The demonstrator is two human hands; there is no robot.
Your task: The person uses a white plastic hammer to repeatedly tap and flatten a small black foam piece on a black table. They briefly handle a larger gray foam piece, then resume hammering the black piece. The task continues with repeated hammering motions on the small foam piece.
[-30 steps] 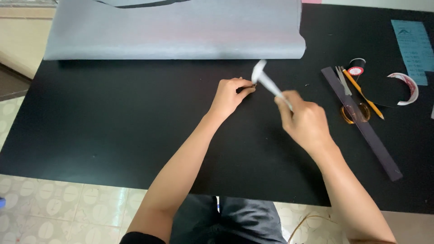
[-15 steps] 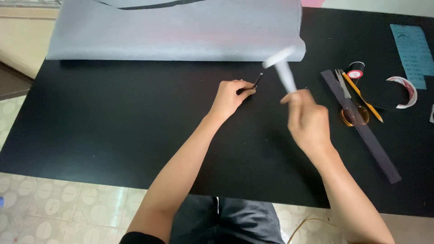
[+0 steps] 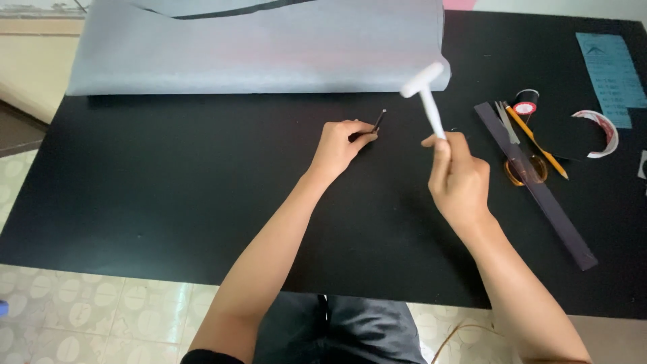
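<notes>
Just above the middle of the frame, the left hand [image 3: 340, 143] rests on the black desk [image 3: 168, 195] with its fingers pinched around a thin dark punch [image 3: 378, 121]. The punch is a short slim rod, tilted, its long axis running from the fingertips up and to the right, and its small pale top end points toward the upper right of the frame. Whether its lower tip touches the desk cannot be told, since the fingers hide it.

To the right of it, the right hand [image 3: 459, 178] is closed in a fist around the handle of a white mallet [image 3: 426, 94]. The handle runs nearly upright in the picture, leaning slightly to the left, and the crosswise head sits at its top, raised above and to the right of the punch and well apart from it. Both forearms come in from the bottom of the frame, the left one slanting up to the right, the right one slanting up to the left.

Across the top of the frame lies a large grey folded sheet [image 3: 256, 50]. At the right lie a long dark ruler [image 3: 539, 192] set diagonally, a yellow pencil [image 3: 539, 145], and scissors with amber handles [image 3: 522, 168].
</notes>
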